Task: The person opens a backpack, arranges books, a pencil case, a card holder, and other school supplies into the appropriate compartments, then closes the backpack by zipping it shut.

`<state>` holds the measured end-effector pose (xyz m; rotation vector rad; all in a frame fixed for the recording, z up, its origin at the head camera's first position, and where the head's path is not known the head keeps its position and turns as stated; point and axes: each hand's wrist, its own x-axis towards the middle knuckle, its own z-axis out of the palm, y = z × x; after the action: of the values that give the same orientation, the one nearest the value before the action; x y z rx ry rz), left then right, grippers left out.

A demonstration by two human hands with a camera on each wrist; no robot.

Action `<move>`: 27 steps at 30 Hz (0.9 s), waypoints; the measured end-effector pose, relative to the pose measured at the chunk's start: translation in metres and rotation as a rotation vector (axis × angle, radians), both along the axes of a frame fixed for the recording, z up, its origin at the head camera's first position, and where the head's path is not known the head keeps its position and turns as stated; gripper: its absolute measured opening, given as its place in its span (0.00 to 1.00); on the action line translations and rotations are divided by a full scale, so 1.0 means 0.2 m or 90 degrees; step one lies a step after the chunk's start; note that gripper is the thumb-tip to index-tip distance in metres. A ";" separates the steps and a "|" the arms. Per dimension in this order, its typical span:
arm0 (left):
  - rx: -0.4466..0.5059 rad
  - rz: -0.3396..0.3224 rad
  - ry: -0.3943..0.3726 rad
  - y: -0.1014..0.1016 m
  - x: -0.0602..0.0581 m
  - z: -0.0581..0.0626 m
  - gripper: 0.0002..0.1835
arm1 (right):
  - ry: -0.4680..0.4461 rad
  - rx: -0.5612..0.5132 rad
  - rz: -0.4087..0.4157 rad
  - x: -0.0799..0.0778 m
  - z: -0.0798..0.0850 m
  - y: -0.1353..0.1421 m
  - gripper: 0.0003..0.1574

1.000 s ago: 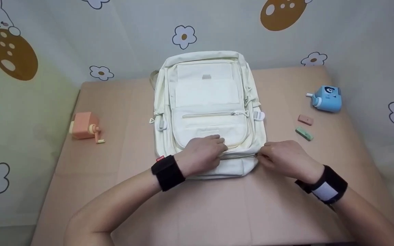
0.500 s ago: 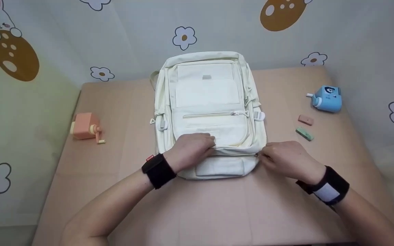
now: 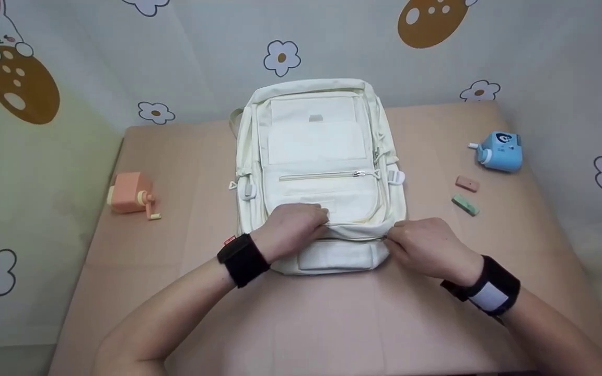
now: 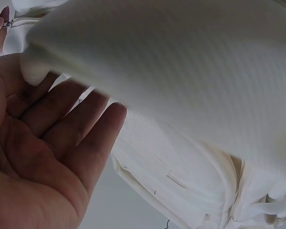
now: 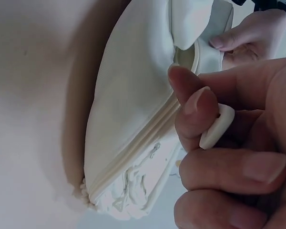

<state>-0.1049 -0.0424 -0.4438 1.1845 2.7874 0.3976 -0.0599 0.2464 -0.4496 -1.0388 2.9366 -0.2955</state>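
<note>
Cream backpack [image 3: 316, 143] lies front side up at the middle of the tabletop [image 3: 332, 324], top end away from me. My left hand [image 3: 293, 227] is grasping fabric at its lower front, thumb on one side and fingers on the other; in the left wrist view the fingers reach out nearly straight beneath the fold. My right hand [image 3: 431, 245] is at the lower right corner, pinching a pale zipper pull [image 5: 218, 126] between thumb and forefinger, remaining fingers curled. Zipper [image 3: 350, 240] runs across the lower front, between the two hands. To the left, well apart from the backpack: orange crank sharpener [image 3: 130, 193]. To the right: blue crank sharpener [image 3: 502, 151], with a pink block [image 3: 467, 183] and a green block [image 3: 465, 205] near each other on its nearer side.
</note>
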 end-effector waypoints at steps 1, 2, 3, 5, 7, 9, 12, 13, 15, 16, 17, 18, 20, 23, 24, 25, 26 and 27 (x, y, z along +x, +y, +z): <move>0.001 -0.001 0.002 0.00 0.00 0.00 0.15 | 0.003 -0.003 0.001 0.00 0.00 -0.01 0.15; 0.002 -0.002 0.004 0.00 0.00 0.00 0.15 | 0.004 -0.006 0.001 0.01 0.00 -0.03 0.15; 0.002 -0.002 0.004 0.00 0.00 0.00 0.15 | 0.007 -0.007 0.001 0.01 0.00 -0.04 0.16; 0.001 0.000 0.000 0.00 0.00 0.00 0.14 | 0.020 -0.010 0.000 0.02 0.01 -0.07 0.19; -0.001 0.004 -0.006 0.00 0.00 0.01 0.14 | 0.035 -0.011 0.000 0.02 0.01 -0.10 0.22; -0.002 0.009 -0.013 0.00 0.00 0.01 0.14 | 0.047 -0.011 0.002 0.02 0.01 -0.13 0.22; -0.008 0.013 -0.015 0.00 0.00 0.01 0.14 | 0.055 -0.009 0.011 0.02 0.02 -0.17 0.22; -0.010 0.014 -0.016 0.00 0.00 0.01 0.14 | 0.055 -0.007 0.012 0.02 0.02 -0.18 0.22; -0.012 0.014 -0.014 0.00 0.00 0.01 0.14 | 0.055 -0.003 0.015 0.02 0.02 -0.19 0.22; -0.012 0.014 -0.014 0.00 0.00 0.01 0.14 | 0.053 -0.002 0.016 0.02 0.02 -0.20 0.22; -0.010 0.013 -0.013 0.00 0.00 0.01 0.14 | 0.052 -0.001 0.015 0.01 0.02 -0.20 0.22; -0.010 0.012 -0.013 0.00 0.00 0.01 0.14 | 0.051 0.000 0.013 0.01 0.01 -0.20 0.22; -0.010 0.006 -0.012 0.00 0.00 0.01 0.14 | 0.049 -0.003 0.011 0.01 0.01 -0.20 0.21; -0.013 -0.012 -0.008 -0.01 0.01 0.01 0.13 | 0.040 -0.010 0.006 0.01 0.01 -0.20 0.21; -0.017 -0.020 -0.005 -0.02 0.01 0.01 0.12 | 0.037 -0.013 0.005 0.01 0.01 -0.20 0.21; -0.019 -0.030 -0.001 -0.02 0.02 0.01 0.11 | 0.035 -0.015 0.003 0.01 0.02 -0.20 0.21; -0.021 -0.040 0.003 -0.03 0.02 0.01 0.10 | 0.034 -0.017 0.001 0.01 0.02 -0.19 0.21; -0.021 -0.047 0.007 -0.04 0.02 0.01 0.08 | 0.037 -0.017 -0.001 0.01 0.02 -0.19 0.21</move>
<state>-0.1007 -0.0510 -0.4425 1.2811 2.7387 0.3380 -0.0587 0.2085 -0.4458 -1.0651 2.9932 -0.3111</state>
